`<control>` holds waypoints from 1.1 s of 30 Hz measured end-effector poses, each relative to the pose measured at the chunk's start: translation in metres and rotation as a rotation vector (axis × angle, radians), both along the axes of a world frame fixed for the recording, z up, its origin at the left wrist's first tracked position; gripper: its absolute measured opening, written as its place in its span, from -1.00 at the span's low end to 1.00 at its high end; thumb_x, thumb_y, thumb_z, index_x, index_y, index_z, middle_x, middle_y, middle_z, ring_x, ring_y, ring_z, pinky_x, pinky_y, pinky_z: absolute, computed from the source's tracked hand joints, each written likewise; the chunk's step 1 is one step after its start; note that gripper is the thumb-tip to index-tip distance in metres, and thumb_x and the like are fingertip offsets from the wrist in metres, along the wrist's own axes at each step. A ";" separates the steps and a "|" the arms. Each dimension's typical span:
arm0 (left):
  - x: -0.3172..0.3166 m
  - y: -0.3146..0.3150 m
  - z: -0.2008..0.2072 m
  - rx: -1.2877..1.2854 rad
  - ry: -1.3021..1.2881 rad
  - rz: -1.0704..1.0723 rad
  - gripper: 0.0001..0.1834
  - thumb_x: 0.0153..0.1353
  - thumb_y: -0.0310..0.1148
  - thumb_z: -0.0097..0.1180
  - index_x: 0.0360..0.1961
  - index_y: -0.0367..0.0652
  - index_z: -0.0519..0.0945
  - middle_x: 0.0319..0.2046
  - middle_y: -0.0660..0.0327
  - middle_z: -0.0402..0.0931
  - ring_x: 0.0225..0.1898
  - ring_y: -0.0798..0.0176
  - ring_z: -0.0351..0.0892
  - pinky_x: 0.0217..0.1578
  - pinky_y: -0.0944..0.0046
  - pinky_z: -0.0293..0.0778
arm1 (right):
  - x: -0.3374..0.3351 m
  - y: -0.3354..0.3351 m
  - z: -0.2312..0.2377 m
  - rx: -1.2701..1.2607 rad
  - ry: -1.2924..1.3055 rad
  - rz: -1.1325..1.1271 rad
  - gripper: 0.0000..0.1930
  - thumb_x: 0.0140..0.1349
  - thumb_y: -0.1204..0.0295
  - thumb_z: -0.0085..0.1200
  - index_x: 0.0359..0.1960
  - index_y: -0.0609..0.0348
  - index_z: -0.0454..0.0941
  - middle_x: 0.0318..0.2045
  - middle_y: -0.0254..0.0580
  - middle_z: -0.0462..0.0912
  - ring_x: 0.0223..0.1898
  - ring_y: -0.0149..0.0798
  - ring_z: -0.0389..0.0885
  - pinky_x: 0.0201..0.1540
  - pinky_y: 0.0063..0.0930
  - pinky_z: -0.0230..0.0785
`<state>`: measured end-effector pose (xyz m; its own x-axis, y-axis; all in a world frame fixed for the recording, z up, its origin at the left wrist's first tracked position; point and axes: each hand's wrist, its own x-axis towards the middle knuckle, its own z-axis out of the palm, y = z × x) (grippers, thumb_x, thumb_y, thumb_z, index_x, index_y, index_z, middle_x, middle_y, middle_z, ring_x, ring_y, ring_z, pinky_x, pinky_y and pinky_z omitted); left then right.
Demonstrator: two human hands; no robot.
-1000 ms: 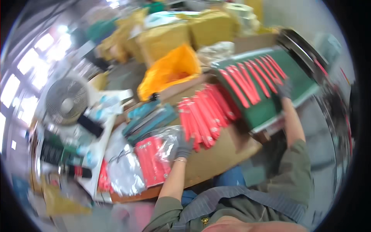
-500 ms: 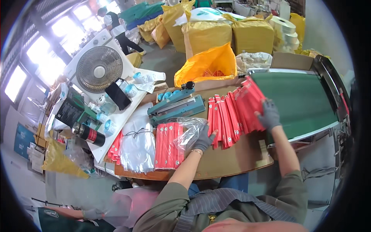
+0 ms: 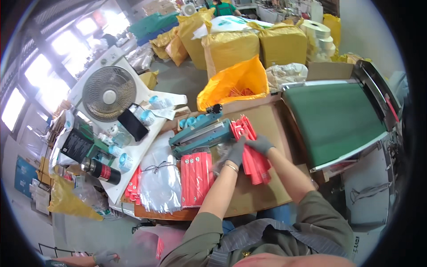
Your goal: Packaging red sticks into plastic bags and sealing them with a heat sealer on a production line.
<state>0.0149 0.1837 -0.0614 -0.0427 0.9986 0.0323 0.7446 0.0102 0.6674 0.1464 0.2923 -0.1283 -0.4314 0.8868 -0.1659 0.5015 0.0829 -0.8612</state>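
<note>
Both gloved hands, left hand (image 3: 235, 151) and right hand (image 3: 260, 144), apparently clasp the red packets (image 3: 253, 155).

Bright window glare upper left (fisheye-bent edges)

The sealer (image 3: 200, 132) lies left of the belt (image 3: 333, 118) (fan (image 3: 109, 93) farther left), with packets (image 3: 195, 178) before it.

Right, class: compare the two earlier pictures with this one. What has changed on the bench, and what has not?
The red packs that lay spread across the green belt and the board have been gathered into one bundle, now held by both gloved hands, left hand and right hand, over the brown board. The belt now shows bare. The sealer, fan, yellow bag and bagged red packs lie as before.
</note>
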 end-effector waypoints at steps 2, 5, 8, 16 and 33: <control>-0.013 -0.002 -0.009 -0.124 -1.139 0.481 -0.19 0.00 0.08 0.28 0.15 -0.24 0.37 -0.02 -0.02 0.48 0.00 0.01 0.49 0.00 0.09 0.39 | -0.013 -0.037 0.033 -0.269 0.310 0.035 -0.26 -0.10 -0.07 0.27 -0.08 0.39 0.50 -0.19 0.13 0.61 -0.16 -0.07 0.63 -0.07 -0.29 0.44; -0.023 -0.017 -0.026 -0.413 -0.775 0.394 -0.23 -0.03 -0.04 0.35 0.11 -0.31 0.40 -0.03 0.03 0.49 -0.01 0.08 0.50 -0.02 0.13 0.43 | -0.008 -0.060 0.045 -0.744 0.608 -0.026 -0.37 -0.02 0.07 0.28 -0.01 0.27 0.48 -0.19 -0.04 0.61 -0.21 -0.24 0.63 -0.11 -0.40 0.47; 0.004 -0.051 0.044 0.185 -1.049 0.383 -0.36 -0.08 -0.16 0.41 0.00 -0.25 0.49 -0.12 0.16 0.55 -0.04 0.24 0.49 -0.04 0.24 0.44 | -0.009 -0.093 0.089 -0.622 0.895 0.035 -0.33 0.03 0.16 0.27 0.14 0.23 0.35 -0.06 -0.08 0.55 -0.06 -0.25 0.56 0.01 -0.39 0.40; -0.023 -0.096 0.068 0.321 -0.477 -0.154 -0.05 -0.28 -0.27 0.51 0.17 -0.22 0.26 0.07 0.12 0.40 0.07 0.21 0.42 0.06 0.18 0.40 | 0.035 -0.124 0.160 0.099 0.833 0.424 0.16 -0.13 0.30 0.41 0.39 0.20 -0.25 0.27 -0.07 0.19 0.26 -0.23 0.22 0.27 -0.37 0.12; 0.009 -0.203 -0.034 -0.313 -1.495 -0.191 -0.19 0.21 0.22 -0.15 0.27 -0.19 0.12 0.25 0.03 0.13 0.26 0.01 0.15 0.25 0.05 0.14 | 0.014 -0.195 0.129 0.015 0.676 0.671 -0.76 -0.01 0.38 0.18 -0.33 0.25 0.64 -0.32 -0.15 0.63 -0.24 -0.37 0.57 -0.16 -0.51 0.39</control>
